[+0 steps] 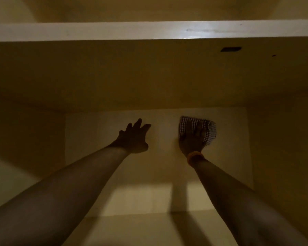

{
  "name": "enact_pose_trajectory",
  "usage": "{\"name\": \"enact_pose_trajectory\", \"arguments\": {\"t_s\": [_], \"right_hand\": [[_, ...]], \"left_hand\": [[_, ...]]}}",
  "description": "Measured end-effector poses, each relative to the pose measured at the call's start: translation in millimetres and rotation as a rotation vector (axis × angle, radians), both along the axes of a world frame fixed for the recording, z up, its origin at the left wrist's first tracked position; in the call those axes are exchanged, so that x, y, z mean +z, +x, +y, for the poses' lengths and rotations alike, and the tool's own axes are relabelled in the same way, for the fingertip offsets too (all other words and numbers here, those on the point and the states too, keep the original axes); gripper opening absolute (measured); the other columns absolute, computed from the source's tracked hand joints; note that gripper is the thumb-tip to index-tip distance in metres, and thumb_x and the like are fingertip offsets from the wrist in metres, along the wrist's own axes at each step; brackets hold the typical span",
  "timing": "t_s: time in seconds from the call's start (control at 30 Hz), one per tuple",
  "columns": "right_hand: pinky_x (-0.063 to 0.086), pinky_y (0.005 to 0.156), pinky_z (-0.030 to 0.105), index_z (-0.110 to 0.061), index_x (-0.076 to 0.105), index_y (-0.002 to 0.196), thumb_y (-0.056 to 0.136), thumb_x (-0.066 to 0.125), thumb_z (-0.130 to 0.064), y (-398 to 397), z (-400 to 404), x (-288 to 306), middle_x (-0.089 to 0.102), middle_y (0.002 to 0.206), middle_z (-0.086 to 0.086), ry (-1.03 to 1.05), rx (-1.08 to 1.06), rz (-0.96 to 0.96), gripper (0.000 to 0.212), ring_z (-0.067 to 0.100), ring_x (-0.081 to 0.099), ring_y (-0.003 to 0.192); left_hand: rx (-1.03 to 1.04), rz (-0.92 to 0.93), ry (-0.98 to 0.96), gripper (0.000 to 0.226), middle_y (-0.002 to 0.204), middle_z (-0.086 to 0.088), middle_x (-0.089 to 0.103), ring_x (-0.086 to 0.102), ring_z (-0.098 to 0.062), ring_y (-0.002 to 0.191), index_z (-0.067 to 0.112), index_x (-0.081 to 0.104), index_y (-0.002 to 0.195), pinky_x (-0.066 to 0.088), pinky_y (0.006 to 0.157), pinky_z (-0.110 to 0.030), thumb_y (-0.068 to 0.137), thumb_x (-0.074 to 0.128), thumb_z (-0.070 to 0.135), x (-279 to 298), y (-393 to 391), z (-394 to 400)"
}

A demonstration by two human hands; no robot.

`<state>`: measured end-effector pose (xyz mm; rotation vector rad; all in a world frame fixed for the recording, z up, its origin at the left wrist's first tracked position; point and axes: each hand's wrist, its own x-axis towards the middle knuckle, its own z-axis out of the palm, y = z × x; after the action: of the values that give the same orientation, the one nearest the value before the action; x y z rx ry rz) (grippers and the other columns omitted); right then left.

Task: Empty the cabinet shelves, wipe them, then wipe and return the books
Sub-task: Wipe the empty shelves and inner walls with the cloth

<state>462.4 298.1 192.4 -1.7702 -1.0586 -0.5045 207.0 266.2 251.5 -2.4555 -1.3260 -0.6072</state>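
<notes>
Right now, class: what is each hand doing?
Left hand: open, fingers spread, holding nothing.
Right hand: open, pressing the checked cloth flat.

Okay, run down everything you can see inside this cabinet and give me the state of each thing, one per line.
Left hand: open, fingers spread, reaching toward the back panel, holding nothing.
Right hand: flat, pressing the cloth against the back panel.
Checked cloth: bunched under the right hand, against the back panel.
Cabinet shelf: no books on it.
Upper shelf: front edge scuffed.
Orange wristband: on the right wrist.
</notes>
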Motion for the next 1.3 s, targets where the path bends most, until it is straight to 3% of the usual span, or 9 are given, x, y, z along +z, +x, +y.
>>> {"name": "enact_pose_trajectory", "arguments": {"t_s": [0.17, 0.33, 0.43, 0.57, 0.7, 0.83, 1.03, 1.17, 1.3], "right_hand": [[0.002, 0.116, 0.07, -0.035, 0.002, 0.16, 0.105, 0.038, -0.039, -33, 7, 43, -0.016, 0.167, 0.006, -0.118, 0.123, -0.207, 0.066, 0.035, -0.014, 0.153], [0.012, 0.109, 0.078, -0.037, 0.027, 0.157, 0.094, 0.06, -0.031, -5, 10, 5, 0.01, 0.168, 0.005, -0.179, 0.23, -0.834, 0.071, 0.038, 0.0, 0.154], [0.02, 0.11, 0.076, -0.038, 0.032, 0.154, 0.082, 0.069, -0.034, 27, 3, -30, 0.018, 0.167, 0.006, -0.211, 0.195, -1.059, 0.081, 0.039, 0.011, 0.153], [0.024, 0.112, 0.069, -0.039, 0.032, 0.154, 0.083, 0.065, -0.031, 70, -15, -75, 0.015, 0.168, 0.002, -0.182, 0.131, -0.998, 0.079, 0.034, 0.012, 0.154], [0.033, 0.111, 0.06, -0.035, 0.04, 0.152, 0.091, 0.047, -0.039, 103, -36, -109, 0.021, 0.166, 0.006, -0.125, 0.045, -0.624, 0.062, 0.033, 0.021, 0.152], [0.043, 0.103, 0.062, -0.027, 0.048, 0.149, 0.09, 0.033, -0.045, 125, -40, -95, 0.034, 0.16, 0.014, -0.023, 0.026, -0.248, 0.063, 0.043, 0.033, 0.145], [0.0, 0.123, 0.055, -0.021, 0.016, 0.159, 0.103, 0.036, -0.042, 126, -23, -3, 0.004, 0.167, 0.017, 0.091, -0.025, 0.078, 0.064, 0.04, 0.0, 0.153], [0.006, 0.122, 0.058, -0.029, 0.007, 0.16, 0.105, 0.037, -0.04, 97, -18, 38, -0.005, 0.168, 0.01, -0.043, 0.03, -0.122, 0.064, 0.036, -0.007, 0.154], [0.02, 0.109, 0.075, -0.034, 0.032, 0.155, 0.091, 0.046, -0.041, 83, -16, 13, 0.015, 0.167, 0.01, -0.155, 0.153, -0.655, 0.066, 0.039, 0.006, 0.153]], "left_hand": [[-0.024, -0.032, -0.044, 0.09, 0.169, 0.003, -0.013, -0.002, -0.037, 0.155, 0.041, 0.004, 0.16, 0.026, 0.118, -0.06, 0.092, 0.062, 0.028, 0, 19, -4], [-0.065, -0.011, -0.053, 0.09, 0.169, 0.001, -0.015, -0.004, -0.038, 0.155, 0.038, 0.001, 0.16, 0.025, 0.118, -0.061, 0.094, 0.061, 0.033, -5, 36, -6], [-0.078, 0.011, -0.059, 0.088, 0.169, -0.001, -0.015, -0.005, -0.039, 0.155, 0.037, 0.004, 0.161, 0.022, 0.12, -0.061, 0.094, 0.06, 0.04, -6, 45, -11], [-0.058, 0.024, -0.047, 0.09, 0.169, 0.003, -0.016, -0.005, -0.035, 0.156, 0.04, 0.004, 0.16, 0.025, 0.119, -0.059, 0.093, 0.062, 0.028, -6, 54, -10], [-0.062, 0.021, -0.04, 0.09, 0.169, 0.005, -0.016, -0.004, -0.036, 0.156, 0.041, 0.005, 0.16, 0.033, 0.116, -0.058, 0.092, 0.061, 0.023, -8, 57, -9], [-0.061, 0.02, -0.035, 0.09, 0.169, 0.004, -0.015, -0.004, -0.036, 0.155, 0.04, 0.005, 0.16, 0.036, 0.114, -0.057, 0.092, 0.061, 0.023, -10, 58, -10], [-0.062, 0.02, -0.038, 0.089, 0.169, 0.004, -0.016, -0.004, -0.036, 0.155, 0.039, 0.005, 0.16, 0.033, 0.116, -0.058, 0.093, 0.06, 0.024, -10, 63, -13], [-0.061, 0.028, -0.046, 0.089, 0.169, 0.004, -0.017, -0.005, -0.035, 0.156, 0.04, 0.004, 0.16, 0.033, 0.116, -0.057, 0.093, 0.061, 0.025, -16, 70, -13], [-0.058, 0.034, -0.059, 0.089, 0.169, 0.004, -0.017, -0.006, -0.035, 0.155, 0.04, 0.003, 0.16, 0.029, 0.118, -0.058, 0.093, 0.061, 0.028, -21, 80, -12]]}}
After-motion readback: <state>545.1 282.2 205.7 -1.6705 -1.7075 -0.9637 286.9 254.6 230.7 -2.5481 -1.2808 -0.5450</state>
